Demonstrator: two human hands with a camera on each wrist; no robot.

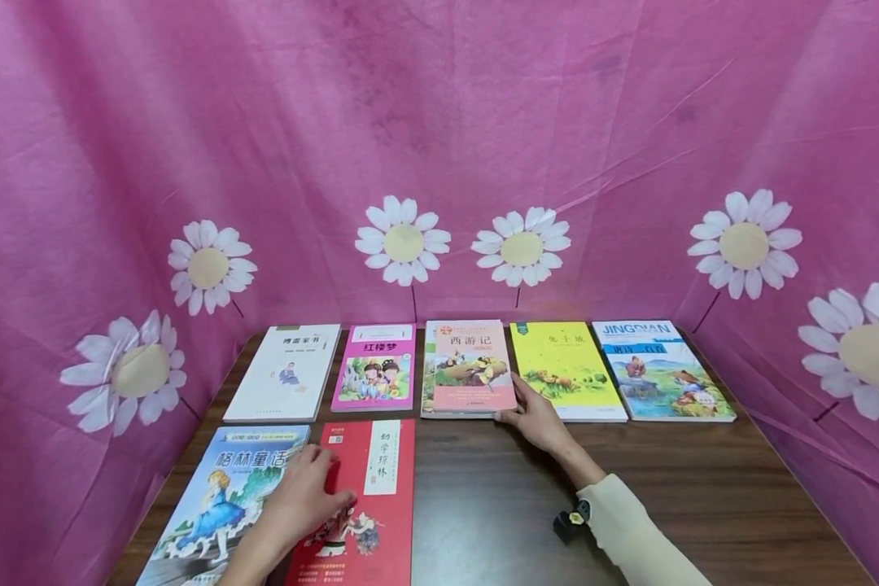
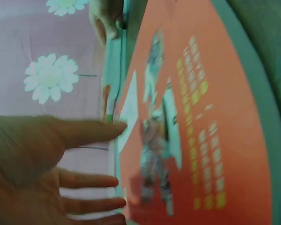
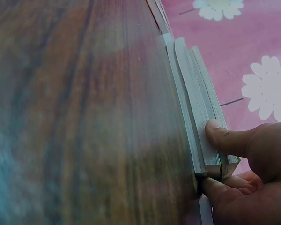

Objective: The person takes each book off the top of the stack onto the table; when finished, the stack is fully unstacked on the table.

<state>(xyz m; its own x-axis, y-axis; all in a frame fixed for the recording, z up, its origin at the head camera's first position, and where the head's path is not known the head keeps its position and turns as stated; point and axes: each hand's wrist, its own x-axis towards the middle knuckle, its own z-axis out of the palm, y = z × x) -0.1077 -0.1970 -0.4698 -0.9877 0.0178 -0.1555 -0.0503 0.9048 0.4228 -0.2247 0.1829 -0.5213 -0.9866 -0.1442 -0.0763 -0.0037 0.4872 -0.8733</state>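
Observation:
My right hand (image 1: 536,417) is at the near right corner of a small stack of books. On top of this stack lies a pink book (image 1: 472,374), covering most of what is under it. In the right wrist view the thumb presses the page edges of the stacked books (image 3: 196,103), and the other fingers curl round the corner. My left hand (image 1: 300,496) hovers over or lightly touches a red book (image 1: 391,521), its fingers spread and rather straight. Contact cannot be told. Left of it lies a blue storybook (image 1: 190,521), partly behind the wrist.
In the back row lie a white book (image 1: 286,374), a magenta book (image 1: 373,366), a yellow book (image 1: 571,370) and a blue illustrated book (image 1: 666,370). All sit on a dark wooden table (image 1: 483,505). A pink cloth (image 1: 439,122) with daisies hangs behind.

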